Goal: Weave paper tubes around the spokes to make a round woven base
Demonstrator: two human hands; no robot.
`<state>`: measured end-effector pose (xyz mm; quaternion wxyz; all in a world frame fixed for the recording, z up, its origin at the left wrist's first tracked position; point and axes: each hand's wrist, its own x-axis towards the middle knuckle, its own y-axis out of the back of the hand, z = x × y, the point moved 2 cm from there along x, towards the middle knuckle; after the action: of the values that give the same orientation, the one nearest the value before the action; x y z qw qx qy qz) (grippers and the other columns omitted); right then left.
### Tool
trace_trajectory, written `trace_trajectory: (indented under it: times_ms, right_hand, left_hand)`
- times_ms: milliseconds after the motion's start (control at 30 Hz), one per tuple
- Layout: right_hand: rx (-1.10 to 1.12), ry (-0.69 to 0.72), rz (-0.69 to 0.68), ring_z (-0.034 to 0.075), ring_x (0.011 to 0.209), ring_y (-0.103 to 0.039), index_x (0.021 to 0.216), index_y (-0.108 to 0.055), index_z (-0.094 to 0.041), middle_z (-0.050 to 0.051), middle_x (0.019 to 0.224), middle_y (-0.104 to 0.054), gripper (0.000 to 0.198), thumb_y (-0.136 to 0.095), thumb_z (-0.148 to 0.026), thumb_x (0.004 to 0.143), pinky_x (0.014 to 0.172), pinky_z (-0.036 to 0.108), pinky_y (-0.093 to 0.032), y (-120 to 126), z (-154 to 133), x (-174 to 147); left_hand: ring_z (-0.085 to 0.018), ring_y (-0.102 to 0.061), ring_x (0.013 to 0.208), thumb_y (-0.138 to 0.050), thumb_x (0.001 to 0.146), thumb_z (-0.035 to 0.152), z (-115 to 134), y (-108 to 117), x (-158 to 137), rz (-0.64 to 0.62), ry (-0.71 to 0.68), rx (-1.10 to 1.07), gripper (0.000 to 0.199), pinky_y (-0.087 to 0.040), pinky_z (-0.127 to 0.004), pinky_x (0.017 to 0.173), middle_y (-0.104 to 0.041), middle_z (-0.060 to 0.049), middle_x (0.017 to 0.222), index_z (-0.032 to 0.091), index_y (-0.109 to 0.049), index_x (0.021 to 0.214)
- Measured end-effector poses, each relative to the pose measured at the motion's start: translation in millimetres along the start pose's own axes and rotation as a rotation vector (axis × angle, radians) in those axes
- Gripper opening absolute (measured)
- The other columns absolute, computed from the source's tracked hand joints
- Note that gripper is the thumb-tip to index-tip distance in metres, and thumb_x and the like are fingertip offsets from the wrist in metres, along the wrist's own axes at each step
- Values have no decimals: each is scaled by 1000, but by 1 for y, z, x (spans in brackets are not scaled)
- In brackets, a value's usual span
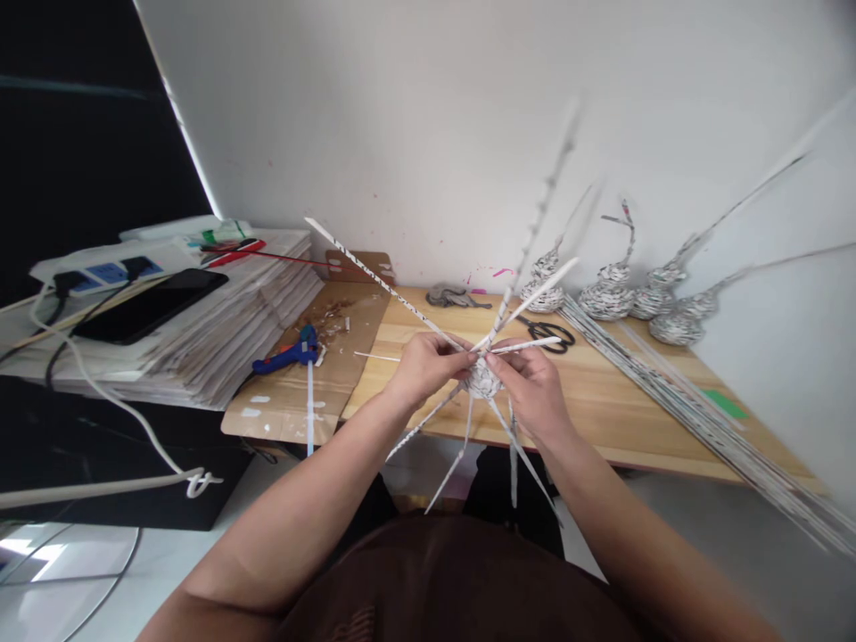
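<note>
Between my two hands is a small round woven piece (482, 382) made of rolled paper tubes, held above the front part of the wooden table. Several paper tubes stick out from it in all directions, some upward, some hanging toward my lap. My left hand (432, 366) pinches the left side of the weave near a long tube (374, 278) that slants up to the left. On the other side, my right hand (531, 379) is closed on the right edge, thumb against the weave, with a short tube (535, 345) pointing right over the fingers.
Black scissors (552, 335) lie behind my right hand. Gourd-shaped woven pieces (607, 292) stand along the wall. A bundle of paper tubes (682, 410) crosses the table's right. At left are a blue glue gun (287, 352) on cardboard (267, 419), stacked paper (220, 357) and a phone (153, 305).
</note>
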<state>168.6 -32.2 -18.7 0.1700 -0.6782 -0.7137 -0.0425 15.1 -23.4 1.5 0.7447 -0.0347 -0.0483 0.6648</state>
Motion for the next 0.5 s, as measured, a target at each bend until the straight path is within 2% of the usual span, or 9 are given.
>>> trace_trajectory:
  times_ms: [233, 400, 500]
  right_hand:
    - [39, -7, 35, 19, 78, -68, 88, -62, -22, 3, 82, -72, 19, -71, -36, 79, 74, 35, -55, -4, -2, -3]
    - [-44, 30, 162, 14, 60, -59, 79, -58, -21, -2, 66, -63, 15, -69, -32, 79, 57, 26, -49, 0, 0, -4]
    - [-158, 70, 170, 13, 55, -55, 74, -57, -21, -3, 61, -59, 15, -67, -30, 80, 54, 25, -46, 3, -1, -6]
  left_hand:
    - [-12, -63, 59, -83, 60, 27, 2, -3, -1, 24, -8, -52, 26, -56, -25, 61, -70, -5, 69, 10, -74, 76]
    - [-12, -62, 58, -78, 64, 21, 4, -6, -1, 58, -25, -59, 17, -56, -25, 62, -69, -4, 68, 10, -72, 76]
    - [-13, -63, 58, -74, 69, 20, 5, -6, -1, 49, -49, 2, 11, -55, -26, 62, -69, -4, 68, 11, -71, 76]
